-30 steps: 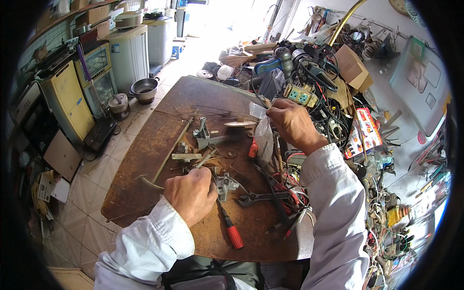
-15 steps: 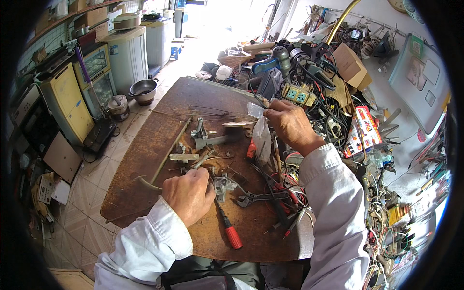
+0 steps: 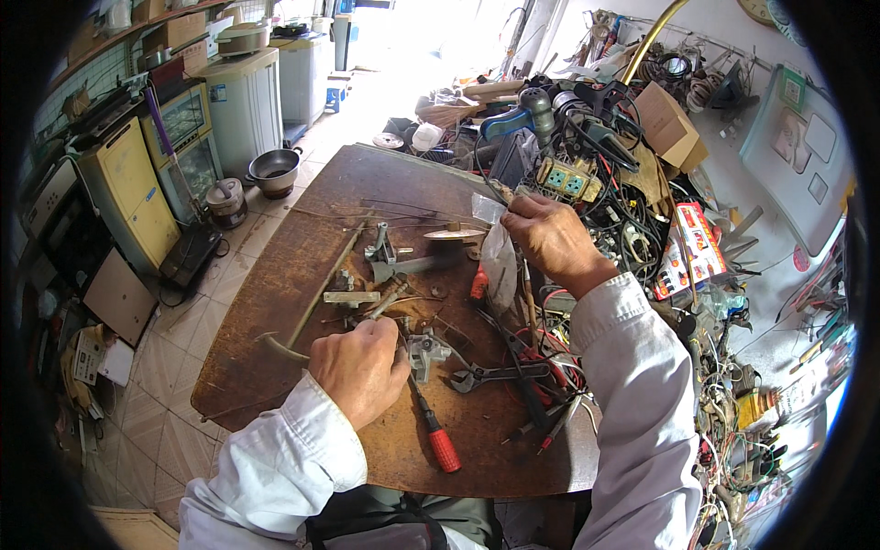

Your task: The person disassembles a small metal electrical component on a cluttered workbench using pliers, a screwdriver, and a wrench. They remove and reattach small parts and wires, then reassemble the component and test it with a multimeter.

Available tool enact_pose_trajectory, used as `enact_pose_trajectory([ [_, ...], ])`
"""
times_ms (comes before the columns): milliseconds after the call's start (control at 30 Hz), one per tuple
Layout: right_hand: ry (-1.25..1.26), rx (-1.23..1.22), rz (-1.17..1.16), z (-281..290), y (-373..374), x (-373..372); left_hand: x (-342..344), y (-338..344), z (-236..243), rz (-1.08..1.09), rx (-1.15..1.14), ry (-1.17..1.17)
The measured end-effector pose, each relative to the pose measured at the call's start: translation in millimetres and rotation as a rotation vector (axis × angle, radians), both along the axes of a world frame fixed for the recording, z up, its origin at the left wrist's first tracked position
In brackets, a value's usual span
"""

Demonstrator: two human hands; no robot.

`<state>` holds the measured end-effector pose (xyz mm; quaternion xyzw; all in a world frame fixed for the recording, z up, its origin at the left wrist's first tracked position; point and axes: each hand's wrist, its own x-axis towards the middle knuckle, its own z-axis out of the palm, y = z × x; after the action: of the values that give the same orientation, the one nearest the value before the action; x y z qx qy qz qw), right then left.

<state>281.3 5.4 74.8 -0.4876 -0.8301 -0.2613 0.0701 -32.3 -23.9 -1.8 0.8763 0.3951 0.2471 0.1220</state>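
My left hand (image 3: 360, 371) is closed above the middle of the wooden table; what its fingers hold, if anything, is hidden. Just beyond its knuckles lies a metal tube-like part (image 3: 391, 295), and I cannot tell whether they touch. A grey cast metal fitting (image 3: 427, 353) is beside this hand, with a red-handled screwdriver (image 3: 440, 440) below it. My right hand (image 3: 555, 240), fingers pinched together, grips a crumpled clear plastic bag (image 3: 499, 261) at the table's right side. Under the bag sit a red handle (image 3: 478, 282) and tangled leads. An adjustable wrench (image 3: 500, 374) lies between the hands.
On the table (image 3: 275, 312) are a long thin rod (image 3: 330, 282), a round disc (image 3: 454, 235) and small metal parts. Cables, a power strip (image 3: 568, 181) and a blue power tool (image 3: 513, 119) heap up on the right. A pot (image 3: 274, 172) stands on the floor leftward.
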Motion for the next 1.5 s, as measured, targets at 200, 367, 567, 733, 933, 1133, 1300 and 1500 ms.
enact_pose_trajectory([
  [200,0.107,0.053,0.015,2,-2,-4,-1,-1,2,0.011,-0.026,-0.006],
  [367,0.470,0.116,-0.066,2,-23,-18,0,1,0,0.004,-0.034,-0.091],
  [567,1.315,-0.249,-0.071,-29,-75,-88,-5,3,0,-0.068,-0.102,-0.292],
  [733,1.498,-0.578,0.106,-63,-95,-117,-1,3,-3,-0.165,-0.121,-0.349],
  [933,1.527,-0.634,0.143,-77,-92,-112,0,4,-8,-0.234,-0.146,-0.412],
  [1133,1.374,-0.366,0.187,-89,-94,-119,-1,2,-7,-0.240,-0.148,-0.350],
  [1300,1.358,-0.368,0.177,-88,-93,-119,-2,2,-12,-0.283,-0.204,-0.312],
  [1500,1.391,-0.366,0.166,-86,-93,-123,2,-4,-8,-0.255,-0.217,-0.291],
])
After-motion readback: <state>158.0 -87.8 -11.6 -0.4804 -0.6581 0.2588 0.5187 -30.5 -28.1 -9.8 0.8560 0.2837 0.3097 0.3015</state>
